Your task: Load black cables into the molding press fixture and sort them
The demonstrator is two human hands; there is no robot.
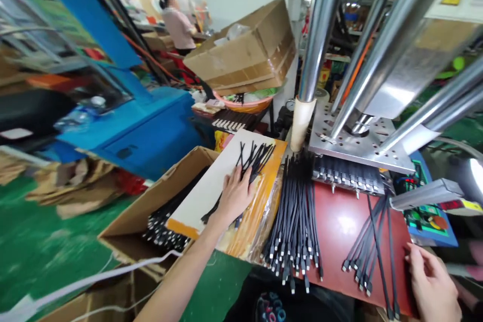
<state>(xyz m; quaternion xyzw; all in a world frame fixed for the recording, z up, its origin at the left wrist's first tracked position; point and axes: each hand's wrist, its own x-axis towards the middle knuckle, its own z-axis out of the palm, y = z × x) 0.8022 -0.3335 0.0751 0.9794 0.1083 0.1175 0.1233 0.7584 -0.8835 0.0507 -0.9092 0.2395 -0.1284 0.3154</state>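
- Cables, black with light-coloured metal ends, lie in several groups around a pair of bare hands seen from the wearer's viewpoint.
- The left hand point(236, 193) rests palm down on a small bundle of black cables point(260, 157), atop a pale board with orange tape point(207, 192). Its fingers are slightly spread over the cables; whether they grip any, I cannot tell.
- Part of that bundle fans out beyond the fingertips, and a few cable ends poke out beside the wrist.
- The right hand point(433, 282) is at the right edge of the red desk point(335, 231), loosely curled, with a gap between thumb and fingers.
- Between the hands, a thick row of cables point(294, 216) lies on the desk with its plugs toward the wearer, just right of the board.
- Nearer the right hand, a looser fan of cables point(372, 246) spreads from the machine; two longer ones reach the desk's near edge.
- Above the desk's far side, a metal press point(358, 146) with shiny columns stands over a block holding a row of connectors point(347, 173).
- Left of and partly below the board, an open cardboard box point(132, 221) holds many more cables.
- In the background, a person in a pink top point(179, 27) stands near a tilted carton point(241, 55).
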